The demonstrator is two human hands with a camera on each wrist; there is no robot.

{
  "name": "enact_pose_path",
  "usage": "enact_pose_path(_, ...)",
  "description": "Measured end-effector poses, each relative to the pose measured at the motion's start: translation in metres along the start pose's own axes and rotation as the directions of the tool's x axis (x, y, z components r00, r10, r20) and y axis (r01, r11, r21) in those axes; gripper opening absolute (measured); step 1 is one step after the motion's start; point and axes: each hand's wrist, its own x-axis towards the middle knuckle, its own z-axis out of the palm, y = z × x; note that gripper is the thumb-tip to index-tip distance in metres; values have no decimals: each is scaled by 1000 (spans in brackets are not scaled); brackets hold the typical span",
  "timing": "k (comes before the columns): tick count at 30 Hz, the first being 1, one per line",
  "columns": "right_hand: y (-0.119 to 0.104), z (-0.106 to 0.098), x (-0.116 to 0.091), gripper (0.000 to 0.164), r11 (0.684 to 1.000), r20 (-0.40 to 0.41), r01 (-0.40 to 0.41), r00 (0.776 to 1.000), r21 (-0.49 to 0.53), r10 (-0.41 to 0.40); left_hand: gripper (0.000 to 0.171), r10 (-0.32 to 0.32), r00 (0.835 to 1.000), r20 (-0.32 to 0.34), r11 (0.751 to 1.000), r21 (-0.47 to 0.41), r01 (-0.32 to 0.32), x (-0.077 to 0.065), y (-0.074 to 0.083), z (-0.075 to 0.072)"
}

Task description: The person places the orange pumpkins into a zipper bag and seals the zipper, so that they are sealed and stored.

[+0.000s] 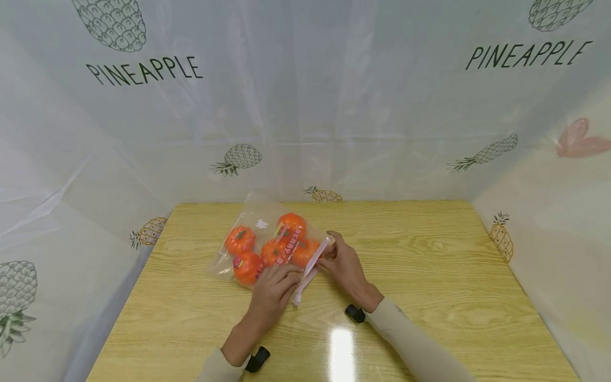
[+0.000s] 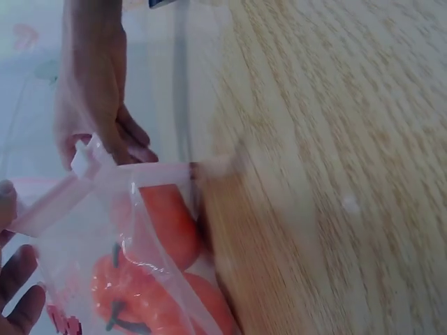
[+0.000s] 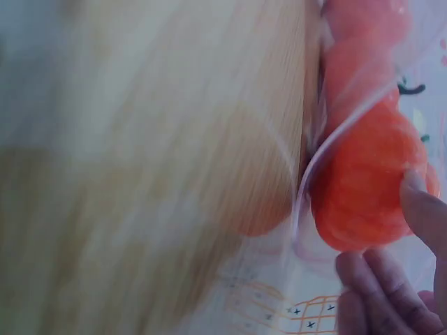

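Observation:
A clear slider bag (image 1: 261, 209) with pink-red print lies on the table, several small orange pumpkins (image 1: 241, 240) inside. Its pale zip edge (image 1: 315, 260) faces right and stands parted. My left hand (image 1: 273, 296) pinches the near part of the bag by its mouth; in the left wrist view its fingers (image 2: 19, 283) lie beside the rim. At the far side of the mouth is my right hand (image 1: 347, 265). In the right wrist view its thumb touches a pumpkin (image 3: 370, 181) at the mouth, and its loosely spread fingers (image 3: 383, 279) reach the pumpkin's lower edge.
The bag lies on the left half of a shiny wooden table (image 1: 429, 276). White sheeting (image 1: 305, 106) printed with pineapples hangs at the back and both sides. Both wrists carry black bands with small devices (image 1: 355, 313).

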Motion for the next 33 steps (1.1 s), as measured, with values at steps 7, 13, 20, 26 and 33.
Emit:
enact_pose_path(7, 7, -4, 1, 78, 984, 40, 76, 997, -161, -71, 9, -38, 997, 72, 999, 29, 36, -5, -1, 4)
enact_pose_path(13, 9, -6, 6, 90, 995, 130, 26, 991, -99, -13, 32, -55, 994, 93, 991, 124, 43, -10, 1, 4)
enact_pose_path(20, 12, -9, 8, 95, 995, 171, 14, 985, -100, 3, 54, -149, 987, 64, 945, 304, 123, -20, 9, 1)
enact_pose_path(26, 12, -13, 9, 99, 996, 213, -8, 977, -86, 26, 51, -264, 963, 55, 885, 412, 219, -25, 14, 1)
enact_pose_path(33, 15, -12, 10, 108, 989, 281, -21, 958, -144, 61, 35, -314, 933, 176, 849, 491, 193, -27, 24, 2)
